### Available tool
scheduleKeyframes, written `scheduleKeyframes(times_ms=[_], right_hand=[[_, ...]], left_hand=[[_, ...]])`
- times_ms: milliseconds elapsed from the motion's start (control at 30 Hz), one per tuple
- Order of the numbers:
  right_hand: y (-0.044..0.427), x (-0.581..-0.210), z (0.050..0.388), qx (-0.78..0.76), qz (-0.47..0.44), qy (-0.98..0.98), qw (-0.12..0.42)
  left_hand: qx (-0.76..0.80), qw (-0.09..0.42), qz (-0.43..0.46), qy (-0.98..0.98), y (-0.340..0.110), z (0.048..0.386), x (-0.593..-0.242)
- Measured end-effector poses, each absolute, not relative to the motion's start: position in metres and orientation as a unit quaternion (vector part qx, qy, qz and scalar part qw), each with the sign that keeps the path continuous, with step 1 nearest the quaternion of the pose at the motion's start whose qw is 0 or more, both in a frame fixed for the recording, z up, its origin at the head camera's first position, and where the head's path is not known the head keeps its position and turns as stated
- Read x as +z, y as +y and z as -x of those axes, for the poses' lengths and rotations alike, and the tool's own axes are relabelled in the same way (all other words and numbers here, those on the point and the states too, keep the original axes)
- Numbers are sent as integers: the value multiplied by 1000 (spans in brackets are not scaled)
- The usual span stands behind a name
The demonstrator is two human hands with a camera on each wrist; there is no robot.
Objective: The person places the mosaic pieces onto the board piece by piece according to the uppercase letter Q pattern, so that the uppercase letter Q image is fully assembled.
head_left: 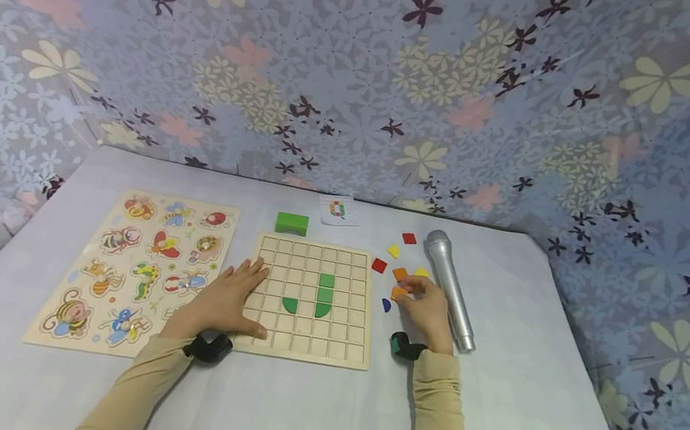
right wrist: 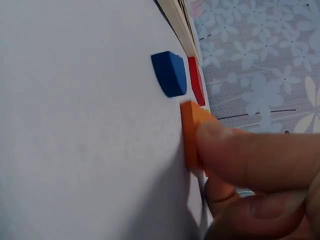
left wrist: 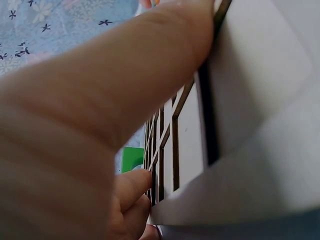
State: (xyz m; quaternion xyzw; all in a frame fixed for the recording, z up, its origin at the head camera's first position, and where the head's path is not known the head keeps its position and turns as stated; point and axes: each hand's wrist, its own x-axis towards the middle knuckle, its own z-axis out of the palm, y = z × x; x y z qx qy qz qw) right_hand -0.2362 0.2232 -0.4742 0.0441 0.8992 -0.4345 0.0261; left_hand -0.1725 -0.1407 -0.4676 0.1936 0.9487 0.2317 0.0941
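Right hand (head_left: 427, 316) pinches orange block (head_left: 398, 295) right of board (head_left: 300, 343), near blue piece (head_left: 386, 305); rear fingers partly hidden. Left hand (head_left: 223, 305) spread loosely on board's left edge, covering part of puzzle (head_left: 132, 257).

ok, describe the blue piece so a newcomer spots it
Right of the wooden grid board, the right hand pinches an orange piece. Just below-left of that, in the head view, lies the blue piece: curved edge, the only loose blue one.

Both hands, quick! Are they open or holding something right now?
Left hand: open, fingers spread, resting on the left side of the wooden grid board.
Right hand: holding an orange block, pinched in its fingers.
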Motion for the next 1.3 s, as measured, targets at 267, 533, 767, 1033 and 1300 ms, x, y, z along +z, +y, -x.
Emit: scheduleKeyframes(times_ms=[267, 533, 767, 1033, 1300], right_hand=[[214, -469, 236, -423, -56, 903, 46], [178, -454, 243, -499, -41, 863, 66], [130, -444, 245, -499, 26, 864, 67], [93, -452, 233, -518, 50, 852, 52], [78, -463, 227, -506, 69, 856, 81]], left_hand=[[228, 96, -192, 950, -140, 171, -466], [227, 98, -192, 950, -139, 173, -468], [232, 96, -189, 949, -140, 172, -469], [233, 97, -192, 948, -139, 173, -466], [229, 99, -187, 950, -140, 172, -466]])
